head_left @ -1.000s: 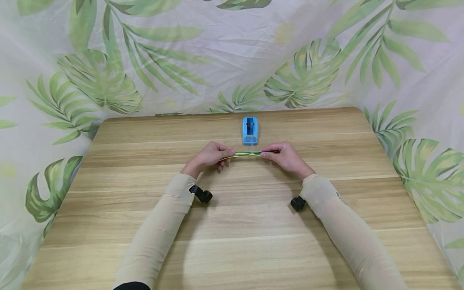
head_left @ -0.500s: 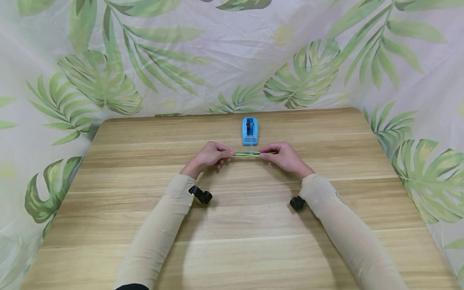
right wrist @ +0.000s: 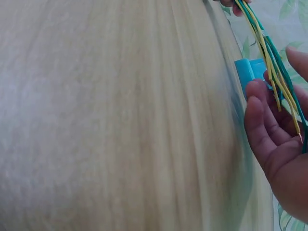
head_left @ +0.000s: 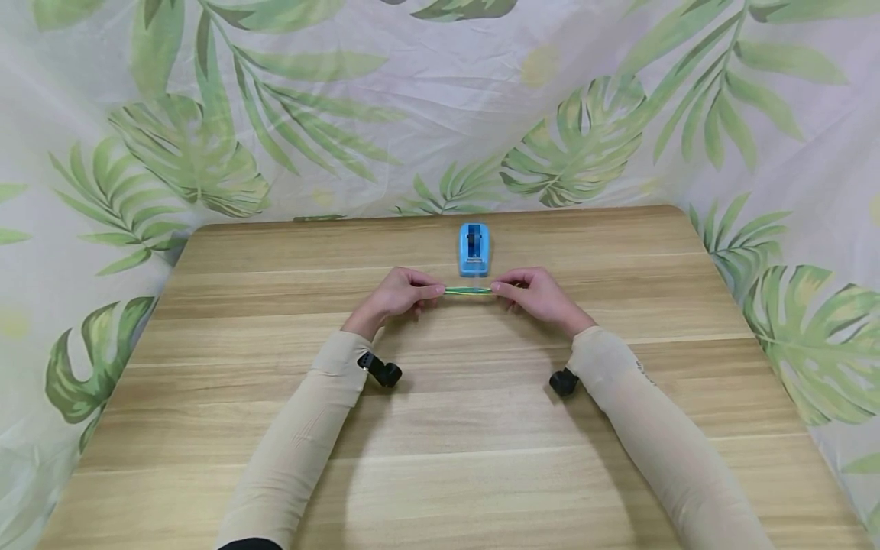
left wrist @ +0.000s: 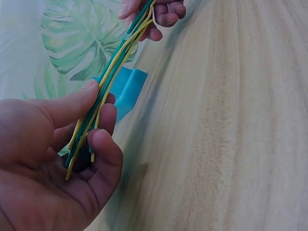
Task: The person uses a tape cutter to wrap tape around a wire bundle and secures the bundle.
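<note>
A bundle of thin green and yellow wires (head_left: 468, 291) stretches between both hands, just in front of a blue tape dispenser (head_left: 474, 249). My left hand (head_left: 404, 293) pinches one end of the wires (left wrist: 103, 96) between thumb and fingers, and their loose ends show over its palm. At the other end, my right hand (head_left: 536, 294) has its fingers curled about the wires (right wrist: 274, 62); in the right wrist view the thumb (right wrist: 297, 61) stands slightly off them. A faint clear strip, apparently tape (head_left: 479, 281), reaches from the dispenser toward the bundle's middle.
The wooden table (head_left: 454, 443) extends around and below both forearms. Behind its far edge hangs a leaf-patterned cloth (head_left: 357, 137). A small black camera (head_left: 388, 374) is strapped at the left wrist, another camera (head_left: 564, 383) at the right.
Both hands stay almost in place. The right fingers have shifted slightly on the wires, and the wire ends that stuck out past that hand are now less visible in the head view.
</note>
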Demonstrator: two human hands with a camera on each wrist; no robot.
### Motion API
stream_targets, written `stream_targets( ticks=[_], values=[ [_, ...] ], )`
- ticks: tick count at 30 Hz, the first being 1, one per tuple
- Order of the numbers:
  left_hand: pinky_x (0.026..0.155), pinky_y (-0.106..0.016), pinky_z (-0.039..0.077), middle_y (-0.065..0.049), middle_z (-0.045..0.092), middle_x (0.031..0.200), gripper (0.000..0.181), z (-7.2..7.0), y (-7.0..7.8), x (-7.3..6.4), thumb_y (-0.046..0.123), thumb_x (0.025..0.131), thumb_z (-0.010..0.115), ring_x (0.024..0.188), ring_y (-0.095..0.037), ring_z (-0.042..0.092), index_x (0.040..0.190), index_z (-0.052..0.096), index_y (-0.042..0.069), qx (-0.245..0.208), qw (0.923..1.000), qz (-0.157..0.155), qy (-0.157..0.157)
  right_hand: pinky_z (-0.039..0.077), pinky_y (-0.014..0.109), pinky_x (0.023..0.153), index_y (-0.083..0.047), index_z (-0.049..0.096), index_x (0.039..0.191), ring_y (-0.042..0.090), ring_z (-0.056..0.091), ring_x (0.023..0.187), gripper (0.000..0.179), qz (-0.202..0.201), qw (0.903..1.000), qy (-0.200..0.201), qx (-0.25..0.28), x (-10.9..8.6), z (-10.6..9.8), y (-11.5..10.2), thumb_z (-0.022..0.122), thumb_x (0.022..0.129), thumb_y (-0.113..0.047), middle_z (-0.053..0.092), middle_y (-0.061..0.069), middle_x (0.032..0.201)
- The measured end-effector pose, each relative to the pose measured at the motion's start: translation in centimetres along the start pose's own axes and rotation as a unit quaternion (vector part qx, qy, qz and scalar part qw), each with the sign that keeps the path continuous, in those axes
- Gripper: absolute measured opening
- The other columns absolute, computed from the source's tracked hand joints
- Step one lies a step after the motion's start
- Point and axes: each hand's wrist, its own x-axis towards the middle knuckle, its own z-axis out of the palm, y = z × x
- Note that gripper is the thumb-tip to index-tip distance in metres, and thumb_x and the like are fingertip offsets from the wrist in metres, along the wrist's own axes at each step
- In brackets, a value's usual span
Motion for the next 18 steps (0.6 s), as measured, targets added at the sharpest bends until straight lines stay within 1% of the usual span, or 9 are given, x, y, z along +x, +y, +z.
stream_targets(
  ticks=[4, 8, 13, 18],
  values=[
    [0.05, -0.025, 0.046, -0.009, 0.062, 0.083, 0.02, 0.01, 0.02, 0.11, 0.017, 0.092, 0.077, 0.058, -0.016, 0.05, 0.108, 0.078, 0.006, 0.013, 0.9998, 0.01, 0.009, 0.059, 0.04, 0.073, -0.001, 0.069, 0.12, 0.033, 0.067, 0.084, 0.035, 0.018, 0.9991, -0.008, 0.037, 0.16, -0.01, 0.05, 0.066, 0.1, -0.029, 0.067, 0.023, 0.104],
    [0.05, -0.024, 0.042, -0.005, 0.063, 0.085, 0.019, 0.01, 0.02, 0.21, 0.018, 0.091, 0.078, 0.06, -0.018, 0.048, 0.107, 0.078, 0.008, 0.022, 0.9995, 0.014, 0.015, 0.059, 0.04, 0.072, 0.0, 0.066, 0.123, 0.032, 0.068, 0.084, 0.036, 0.031, 0.997, -0.014, 0.07, 0.2, 0.0, 0.05, 0.065, 0.1, -0.027, 0.067, 0.024, 0.109],
    [0.05, -0.024, 0.04, -0.005, 0.064, 0.086, 0.019, 0.0, 0.05, 0.22, 0.018, 0.09, 0.078, 0.061, -0.019, 0.047, 0.106, 0.079, 0.008, 0.024, 0.9993, 0.018, 0.022, 0.059, 0.036, 0.065, 0.001, 0.065, 0.123, 0.026, 0.068, 0.078, 0.033, 0.041, 0.9945, -0.025, 0.094, 0.12, -0.01, -0.15, 0.067, 0.099, -0.022, 0.067, 0.024, 0.105],
    [0.049, -0.024, 0.039, -0.005, 0.065, 0.089, 0.019, 0.01, 0.01, 0.29, 0.018, 0.088, 0.08, 0.061, -0.018, 0.047, 0.105, 0.08, 0.009, 0.023, 0.9991, 0.018, 0.032, 0.058, 0.033, 0.062, 0.001, 0.066, 0.123, 0.023, 0.067, 0.073, 0.032, 0.043, 0.994, -0.037, 0.094, 0.3, -0.09, -0.07, 0.068, 0.098, -0.019, 0.069, 0.021, 0.097]
  ],
)
